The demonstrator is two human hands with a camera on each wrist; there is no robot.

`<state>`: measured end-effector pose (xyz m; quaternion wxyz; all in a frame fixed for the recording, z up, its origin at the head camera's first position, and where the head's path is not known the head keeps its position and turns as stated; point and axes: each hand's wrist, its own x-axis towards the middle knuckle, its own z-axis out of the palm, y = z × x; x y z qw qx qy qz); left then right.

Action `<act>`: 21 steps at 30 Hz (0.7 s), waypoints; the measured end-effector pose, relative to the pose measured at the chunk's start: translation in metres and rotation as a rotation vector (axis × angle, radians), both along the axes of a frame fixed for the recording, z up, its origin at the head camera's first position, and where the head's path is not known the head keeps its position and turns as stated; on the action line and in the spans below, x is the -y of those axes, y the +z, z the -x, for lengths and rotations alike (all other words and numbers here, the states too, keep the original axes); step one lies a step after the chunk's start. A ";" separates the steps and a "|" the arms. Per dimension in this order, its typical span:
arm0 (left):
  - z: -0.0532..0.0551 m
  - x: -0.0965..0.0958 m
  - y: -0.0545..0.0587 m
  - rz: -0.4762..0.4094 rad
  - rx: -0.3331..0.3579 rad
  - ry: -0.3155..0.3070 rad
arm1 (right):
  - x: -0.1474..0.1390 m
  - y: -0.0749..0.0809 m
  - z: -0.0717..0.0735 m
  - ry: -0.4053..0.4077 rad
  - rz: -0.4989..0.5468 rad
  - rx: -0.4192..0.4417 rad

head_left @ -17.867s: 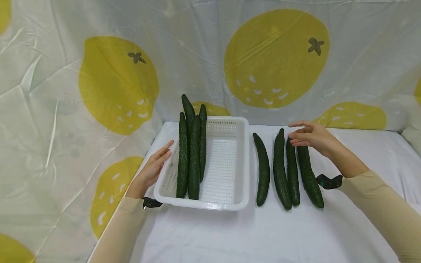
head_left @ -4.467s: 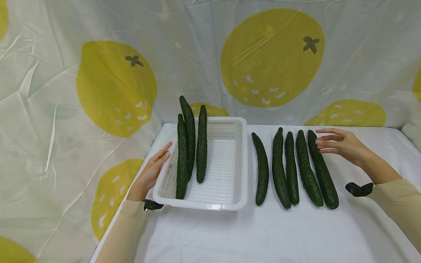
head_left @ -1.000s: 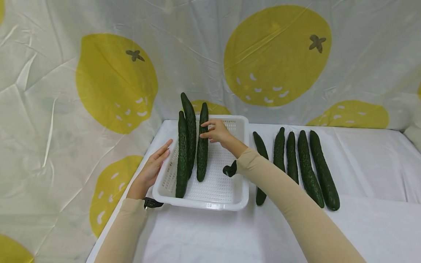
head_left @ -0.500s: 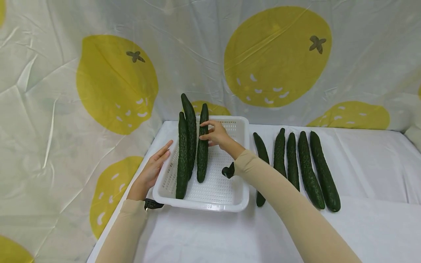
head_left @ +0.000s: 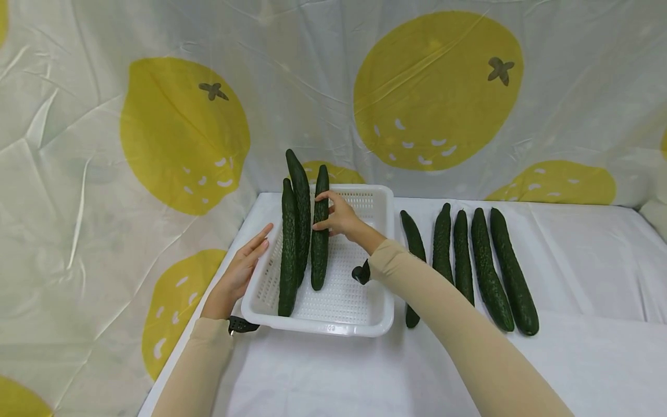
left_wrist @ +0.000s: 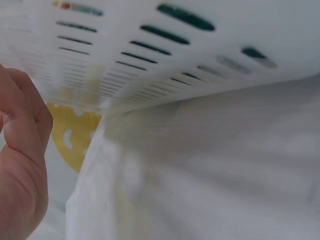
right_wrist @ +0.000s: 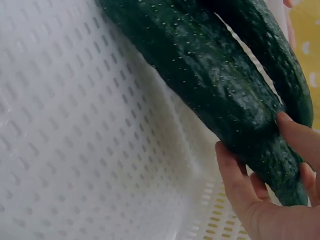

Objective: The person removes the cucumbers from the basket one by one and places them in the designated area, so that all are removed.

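A white perforated plastic basket (head_left: 387, 255) stands at the left of the table, holding three dark green cucumbers. My right hand (head_left: 344, 219) reaches in and grips the rightmost of these cucumbers (head_left: 320, 263) near its upper part, thumb on one side and fingers on the other. The right wrist view shows the fingers and thumb around this cucumber (right_wrist: 220, 95). Two other cucumbers (head_left: 288, 260) lean side by side over the far rim. Against the basket's left side, my left hand (head_left: 241, 272) rests with fingers extended; the left wrist view has it beside the slotted wall (left_wrist: 125, 55).
Several cucumbers (head_left: 492, 278) lie in a row on the white tablecloth (head_left: 589, 359) right of the basket, some partly hidden by my right sleeve (head_left: 453, 324). A lemon-printed curtain (head_left: 307, 75) hangs behind and to the left.
Since the earliest frame, the basket holds one cucumber fewer and the table row one more. My right hand went from the row's right end to the basket and closed on a cucumber. Left hand stayed.
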<state>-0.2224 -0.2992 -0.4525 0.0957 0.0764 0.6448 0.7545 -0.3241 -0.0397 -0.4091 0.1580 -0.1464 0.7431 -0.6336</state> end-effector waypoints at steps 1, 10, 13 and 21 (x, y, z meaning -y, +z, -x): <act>0.000 0.000 0.000 0.002 -0.001 -0.003 | 0.001 0.000 -0.001 -0.001 -0.010 -0.018; -0.001 0.000 -0.001 -0.002 0.013 0.002 | 0.004 -0.002 -0.004 -0.027 -0.056 -0.089; -0.001 0.000 -0.001 -0.003 0.015 -0.001 | 0.002 0.000 -0.003 -0.030 -0.045 -0.069; 0.001 0.001 0.001 0.000 0.008 0.003 | 0.000 0.010 -0.001 -0.068 0.017 0.005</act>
